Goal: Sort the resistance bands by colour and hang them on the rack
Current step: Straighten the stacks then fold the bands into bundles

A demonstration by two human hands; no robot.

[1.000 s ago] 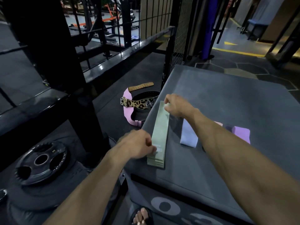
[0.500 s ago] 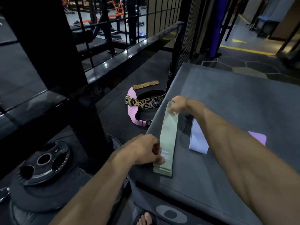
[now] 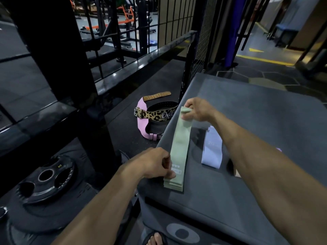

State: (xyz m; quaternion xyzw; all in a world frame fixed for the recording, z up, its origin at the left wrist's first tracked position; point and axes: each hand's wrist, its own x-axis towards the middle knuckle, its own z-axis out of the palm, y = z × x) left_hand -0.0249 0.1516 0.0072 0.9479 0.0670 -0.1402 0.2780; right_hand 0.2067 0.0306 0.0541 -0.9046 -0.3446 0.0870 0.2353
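A person's two hands work a stack of pale green fabric resistance bands (image 3: 180,147) laid lengthwise near the left edge of a grey padded surface (image 3: 256,112) on a gym floor. The left hand (image 3: 155,163) pinches the near end of the stack, thumb on top by the printed label, fingers curled against the bands' left edge. The right hand (image 3: 198,110) grips the far end, fingers and thumb closed round the green fabric, which is bunched and lifted slightly off the padding there. At the near end the layered edges of several bands show, fanned a little.

Just to the right of the green stack, partly hidden behind the right forearm, a pale lilac fabric band (image 3: 211,149) lies flat on the same surface. A sliver of brighter purple fabric (image 3: 279,149) shows beyond the forearm; what it belongs to cannot be told.

On the dark rubber floor to the left of the surface lie a leopard-print weightlifting belt with a metal buckle (image 3: 155,114), a pink belt (image 3: 142,121) beneath it and a tan perforated leather strap (image 3: 156,96) just behind. A black iron weight plate (image 3: 46,179) rests on other plates at lower left, beside a black steel upright (image 3: 58,50). A sandalled foot (image 3: 156,238) shows at the bottom edge.
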